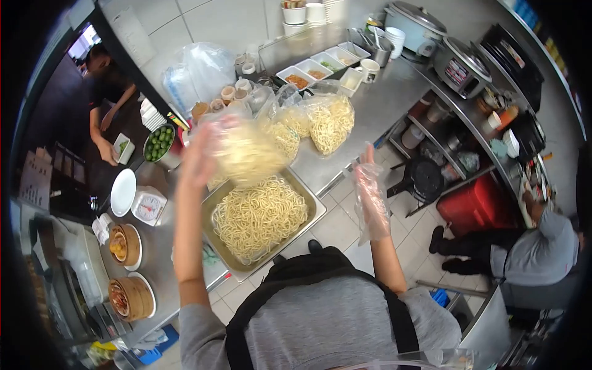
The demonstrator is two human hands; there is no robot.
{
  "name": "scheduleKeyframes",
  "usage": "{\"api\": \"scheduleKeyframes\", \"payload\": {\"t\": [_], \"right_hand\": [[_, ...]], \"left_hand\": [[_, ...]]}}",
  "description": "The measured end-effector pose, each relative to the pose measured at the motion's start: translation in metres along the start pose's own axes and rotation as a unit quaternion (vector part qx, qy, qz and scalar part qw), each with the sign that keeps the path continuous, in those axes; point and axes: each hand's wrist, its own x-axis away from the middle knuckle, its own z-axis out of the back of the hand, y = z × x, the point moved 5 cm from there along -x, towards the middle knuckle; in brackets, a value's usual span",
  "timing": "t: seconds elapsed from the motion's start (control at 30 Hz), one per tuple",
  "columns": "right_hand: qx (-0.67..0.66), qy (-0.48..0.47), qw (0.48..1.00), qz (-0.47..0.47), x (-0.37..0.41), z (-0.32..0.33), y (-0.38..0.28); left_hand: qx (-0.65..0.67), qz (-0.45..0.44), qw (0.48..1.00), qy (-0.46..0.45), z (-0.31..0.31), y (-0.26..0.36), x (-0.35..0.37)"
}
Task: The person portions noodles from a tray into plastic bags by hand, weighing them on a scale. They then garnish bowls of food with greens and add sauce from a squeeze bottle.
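Observation:
My left hand (202, 154), smeared by motion, grips a clear plastic bag of noodles (250, 155) above the far side of a metal tray. Loose yellow noodles (262, 216) are heaped inside that tray (316, 208). Off to the right, my right hand (372, 197) is raised with its fingers stretched out, wearing a clear plastic glove and holding nothing. More bagged noodles (331, 126) lie on the steel counter beyond the tray.
Small condiment trays (309, 69) line the back of the counter. On the left are green limes (159, 143), a kitchen scale (148, 206) and bamboo steamers (140, 298). One person (114, 98) handles a white bowl at the opening; another (536, 246) works at far right.

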Motion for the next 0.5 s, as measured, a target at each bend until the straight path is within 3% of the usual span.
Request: {"api": "scheduleKeyframes", "payload": {"t": [0.03, 0.1, 0.13, 0.17, 0.2, 0.27, 0.33, 0.37, 0.43, 0.47, 0.5], "right_hand": [[-0.003, -0.008, 1.000, 0.021, -0.006, 0.013, 0.012], [-0.005, -0.001, 0.999, -0.051, -0.019, 0.023, 0.017], [-0.001, -0.021, 1.000, -0.021, -0.032, 0.031, 0.024], [0.001, -0.044, 0.999, 0.009, -0.042, 0.034, 0.033], [-0.032, -0.045, 0.998, -0.027, -0.046, 0.029, 0.034], [-0.058, -0.055, 0.994, -0.075, -0.056, 0.012, 0.024], [-0.049, -0.067, 0.993, -0.087, -0.063, -0.012, 0.013], [-0.048, -0.048, 0.995, -0.080, -0.065, -0.024, 0.000], [-0.032, -0.005, 0.999, 0.024, -0.091, -0.032, 0.005], [-0.025, 0.016, 0.997, 0.072, -0.100, -0.038, 0.006], [-0.116, 0.013, 0.993, 0.022, -0.106, -0.053, 0.006]], "left_hand": [[0.085, 0.061, 0.994, -0.040, -0.038, -0.022, -0.010], [0.072, 0.095, 0.991, -0.053, -0.057, -0.086, -0.049], [0.070, 0.083, 0.992, -0.057, -0.054, -0.121, -0.071], [0.082, 0.092, 0.985, -0.117, -0.067, -0.132, -0.081], [0.046, 0.088, 0.993, -0.056, -0.056, -0.163, -0.099], [0.102, 0.101, 0.989, 0.019, -0.027, -0.224, -0.129], [-0.021, 0.151, 0.976, 0.154, -0.028, -0.212, -0.114], [-0.072, 0.047, 0.972, 0.219, -0.033, -0.195, -0.102], [-0.178, -0.146, 0.913, 0.336, -0.058, -0.168, -0.054], [-0.259, -0.230, 0.889, 0.299, -0.084, -0.139, -0.016], [-0.338, -0.306, 0.852, 0.258, -0.104, -0.122, 0.026]]}}
